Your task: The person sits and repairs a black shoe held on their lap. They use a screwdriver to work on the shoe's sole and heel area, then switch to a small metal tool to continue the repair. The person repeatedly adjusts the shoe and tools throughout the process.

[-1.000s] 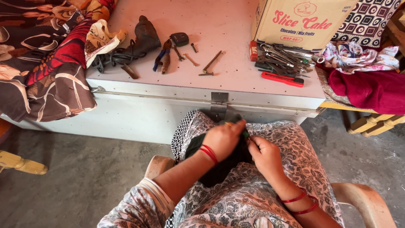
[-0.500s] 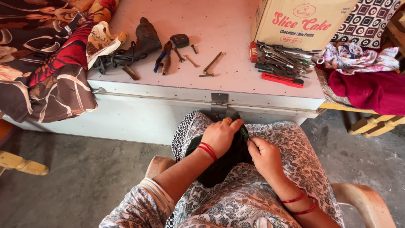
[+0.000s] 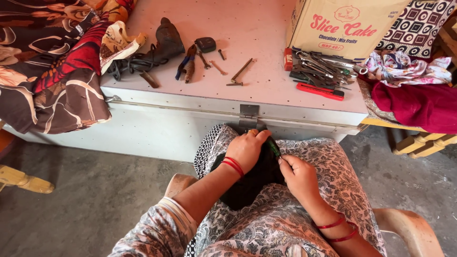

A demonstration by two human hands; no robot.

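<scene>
Sitting before a white metal trunk, holding a black object on the lap. Left hand closing over its top edge; right hand pinching a slim green-handled tool against it. Lying on the trunk lid: pliers, bolts, a heap of spanners, a cardboard box.

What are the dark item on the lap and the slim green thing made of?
Black item in the lap: looks like soft matte fabric; it sags under the left hand. Slim green tool, by the right hand: glossy, probably plastic, mostly hidden. Big white chest: likely painted sheet metal, with hasp.
</scene>
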